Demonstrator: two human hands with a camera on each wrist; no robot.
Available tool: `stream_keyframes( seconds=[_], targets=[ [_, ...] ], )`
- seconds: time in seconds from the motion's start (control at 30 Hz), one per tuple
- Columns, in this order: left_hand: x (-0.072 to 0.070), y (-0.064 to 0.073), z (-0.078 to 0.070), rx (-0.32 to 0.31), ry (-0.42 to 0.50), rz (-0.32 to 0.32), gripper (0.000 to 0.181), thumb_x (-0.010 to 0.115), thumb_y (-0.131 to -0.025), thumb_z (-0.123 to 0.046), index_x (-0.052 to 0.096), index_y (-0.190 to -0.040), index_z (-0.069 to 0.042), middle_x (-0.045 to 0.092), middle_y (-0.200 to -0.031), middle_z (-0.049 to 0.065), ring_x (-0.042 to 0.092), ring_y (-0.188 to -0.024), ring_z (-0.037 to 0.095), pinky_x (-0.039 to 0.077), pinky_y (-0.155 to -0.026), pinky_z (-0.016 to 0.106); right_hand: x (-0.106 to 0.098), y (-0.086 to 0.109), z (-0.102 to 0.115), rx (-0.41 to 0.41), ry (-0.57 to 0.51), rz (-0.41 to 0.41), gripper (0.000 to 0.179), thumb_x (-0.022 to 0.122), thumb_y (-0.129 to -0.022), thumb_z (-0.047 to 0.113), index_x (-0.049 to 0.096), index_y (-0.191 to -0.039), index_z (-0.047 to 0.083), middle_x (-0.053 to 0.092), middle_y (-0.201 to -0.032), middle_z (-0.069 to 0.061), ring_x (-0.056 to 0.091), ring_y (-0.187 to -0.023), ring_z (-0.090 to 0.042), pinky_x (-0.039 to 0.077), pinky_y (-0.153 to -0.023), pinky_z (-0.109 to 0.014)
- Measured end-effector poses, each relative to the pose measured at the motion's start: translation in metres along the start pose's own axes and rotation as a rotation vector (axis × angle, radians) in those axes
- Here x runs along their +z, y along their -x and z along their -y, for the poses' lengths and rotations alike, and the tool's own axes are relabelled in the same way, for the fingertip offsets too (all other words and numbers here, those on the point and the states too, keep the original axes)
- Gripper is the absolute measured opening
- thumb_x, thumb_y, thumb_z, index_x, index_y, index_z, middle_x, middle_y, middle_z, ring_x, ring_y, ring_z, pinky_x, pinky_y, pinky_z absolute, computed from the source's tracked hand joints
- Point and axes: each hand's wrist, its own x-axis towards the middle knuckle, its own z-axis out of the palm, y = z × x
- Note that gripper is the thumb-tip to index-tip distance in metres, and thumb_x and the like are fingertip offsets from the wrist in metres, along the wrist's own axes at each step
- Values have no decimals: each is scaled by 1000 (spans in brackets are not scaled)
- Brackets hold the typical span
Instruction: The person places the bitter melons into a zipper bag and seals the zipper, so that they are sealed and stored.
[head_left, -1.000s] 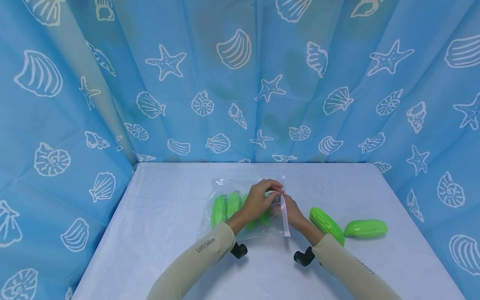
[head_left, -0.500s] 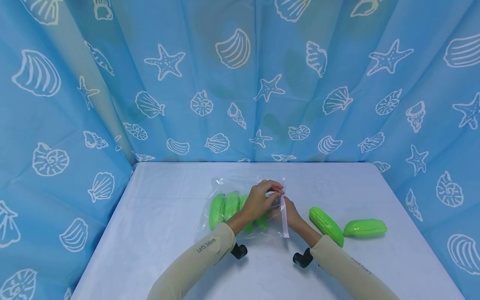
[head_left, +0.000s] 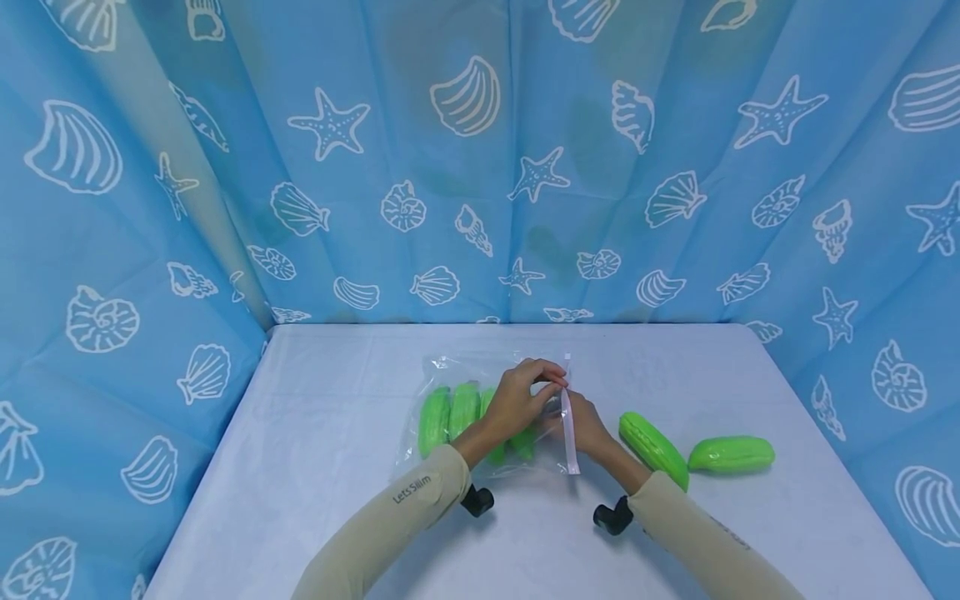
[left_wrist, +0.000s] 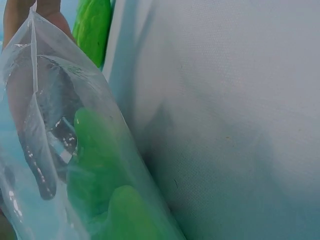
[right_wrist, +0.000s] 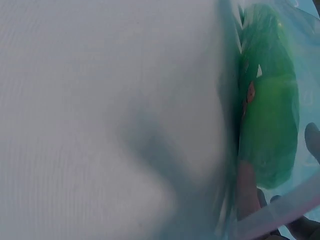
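A clear zip bag (head_left: 551,463) lies on the table, its mouth facing right with a pale strip (head_left: 571,437) along it. Several green, ridged, cucumber-shaped vegetables (head_left: 433,421) lie side by side inside. My left hand (head_left: 517,402) pinches the upper part of the bag's mouth between thumb and fingers. My right hand (head_left: 587,425) reaches through the mouth into the bag; in the left wrist view its straight fingers (left_wrist: 42,175) show through the plastic, beside a green vegetable (left_wrist: 97,160). In the right wrist view, its fingers (right_wrist: 246,192) are at the near end of one vegetable (right_wrist: 270,110).
Two more green vegetables lie to the right of the bag, one slanted (head_left: 654,452) by the right forearm and one level (head_left: 732,454) beyond it. A white cloth covers the table (head_left: 337,400). A blue shell-print curtain (head_left: 480,167) hangs behind and at both sides.
The bagged vegetables have shifted slightly left since a second ago. Both hands stay at the bag's mouth, with the right wrist moving only a little.
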Motion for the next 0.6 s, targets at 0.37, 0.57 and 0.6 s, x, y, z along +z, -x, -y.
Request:
stream_keyframes(
  seconds=[0.37, 0.57, 0.6],
  targets=[
    [2, 1, 2, 6, 3, -9, 18, 66, -94, -10, 65, -111, -11, 68, -99, -3, 60, -102, 8, 47, -94, 20, -25, 2, -1, 139, 19, 54, 55, 79, -82, 21, 57, -129, 2, 67, -107, -14, 64, -90, -25, 58, -73, -37],
    [3, 1, 4, 9, 6, -17, 18, 66, -93, -10, 65, -111, -11, 68, -99, -4, 60, -101, 6, 47, -94, 19, -49, 13, -1, 149, 12, 52, 55, 80, -82, 22, 56, -128, 6, 65, -111, -14, 65, -91, -25, 59, -68, -32],
    [4, 1, 4, 6, 6, -15, 19, 66, -93, -10, 65, -112, -12, 68, -99, -4, 60, -101, 6, 46, -94, 19, -53, 16, -2, 142, 27, 49, 55, 80, -82, 24, 56, -129, 6, 65, -111, -14, 65, -92, -25, 59, -70, -33]
  ],
)
